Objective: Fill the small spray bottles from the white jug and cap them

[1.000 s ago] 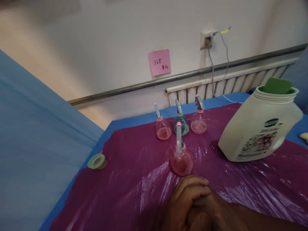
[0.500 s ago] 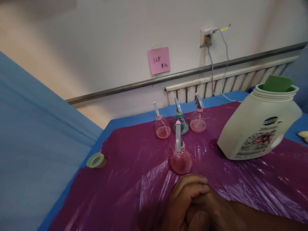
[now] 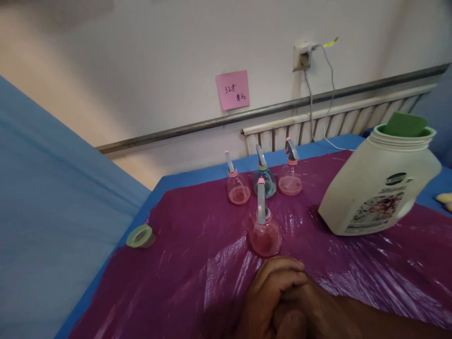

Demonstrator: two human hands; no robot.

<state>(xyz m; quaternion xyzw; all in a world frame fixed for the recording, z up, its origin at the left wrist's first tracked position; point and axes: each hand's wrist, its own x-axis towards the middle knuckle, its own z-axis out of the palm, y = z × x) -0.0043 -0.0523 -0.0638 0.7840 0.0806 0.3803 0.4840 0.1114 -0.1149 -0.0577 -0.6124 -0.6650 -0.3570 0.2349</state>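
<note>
At the bottom centre, my left hand [image 3: 261, 301] and my right hand [image 3: 318, 301] are clasped together on or just above the purple sheet. Both are closed, the left fingers folded over the right hand, and no object shows in them. Just beyond stands a pink spray bottle [image 3: 265, 238] with a grey trigger head, upright. Behind it are a second pink spray bottle [image 3: 239, 192], a teal spray bottle [image 3: 269, 186] and another pink spray bottle [image 3: 290, 183], all upright and holding some liquid. The lower edge of my hands is cut off by the frame.
A large cream jug [image 3: 374, 188] with a green piece [image 3: 406, 124] in its mouth stands at the right. A pale green cap [image 3: 141, 237] lies at the left. Purple plastic sheeting [image 3: 176, 278] covers a blue surface. A blue curtain [image 3: 52, 212] hangs at left; a radiator [image 3: 339, 120] is behind.
My hands remain clasped and the bottles stay where they were. Only a very slight shift of the camera shows.
</note>
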